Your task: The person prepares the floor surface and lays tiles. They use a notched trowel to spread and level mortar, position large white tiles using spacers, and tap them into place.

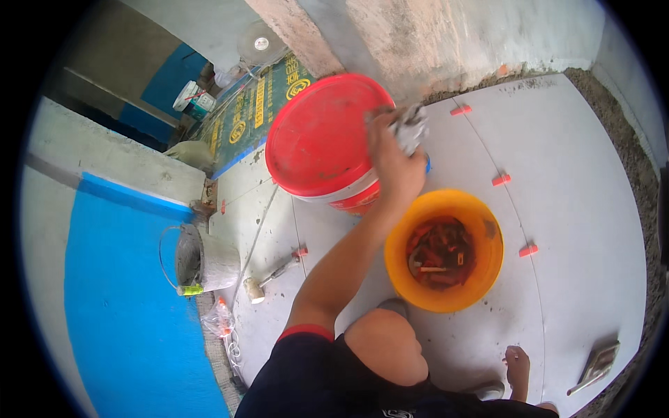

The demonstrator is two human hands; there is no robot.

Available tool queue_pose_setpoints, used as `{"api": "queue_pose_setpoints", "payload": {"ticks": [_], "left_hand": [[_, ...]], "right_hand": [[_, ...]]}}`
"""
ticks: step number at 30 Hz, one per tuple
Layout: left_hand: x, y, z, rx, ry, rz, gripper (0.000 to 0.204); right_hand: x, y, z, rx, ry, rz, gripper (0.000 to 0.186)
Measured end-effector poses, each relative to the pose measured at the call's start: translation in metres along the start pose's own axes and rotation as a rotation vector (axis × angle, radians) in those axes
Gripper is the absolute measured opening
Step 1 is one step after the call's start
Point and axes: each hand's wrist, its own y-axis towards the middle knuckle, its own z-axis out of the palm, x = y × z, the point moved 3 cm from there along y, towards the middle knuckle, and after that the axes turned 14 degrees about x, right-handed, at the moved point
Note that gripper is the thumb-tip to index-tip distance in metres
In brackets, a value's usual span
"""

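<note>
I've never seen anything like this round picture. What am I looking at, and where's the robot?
There's no robot here, just a person's bare hands. The one picture comes from a wide camera worn on the head, looking down; its lens bends straight edges near the rim.

The left hand holds a crumpled grey bundle by the red-lidded bucket. The right hand hangs low; whether it holds anything is unclear.

On the pale tiled floor stands a yellow bucket with small red pieces inside. Red clips sit along a tile seam, and a mallet lies to the left.
</note>
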Motion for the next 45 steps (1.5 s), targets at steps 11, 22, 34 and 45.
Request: {"api": "queue_pose_setpoints", "payload": {"ticks": [11, 22, 34, 45], "left_hand": [[-0.043, 0.006, 0.09, 0.986, -0.988, -0.232, 0.055], [-0.091, -0.027, 0.048, 1.293, -0.477, -0.159, 0.073], [-0.14, -0.061, 0.045, 1.194, -0.812, -0.194, 0.036], [-0.251, -0.185, 0.131, 2.012, -0.789, -0.482, 0.082]], "right_hand": [[0.021, -0.04, -0.013, -0.147, 0.025, 0.094, 0.035], [0.022, -0.045, -0.018, -0.091, 0.229, 0.207, 0.037], [0.059, -0.036, -0.014, -0.065, 0.331, -0.016, 0.036], [0.103, -0.055, -0.03, 0.245, 0.759, -0.458, 0.089]]}}
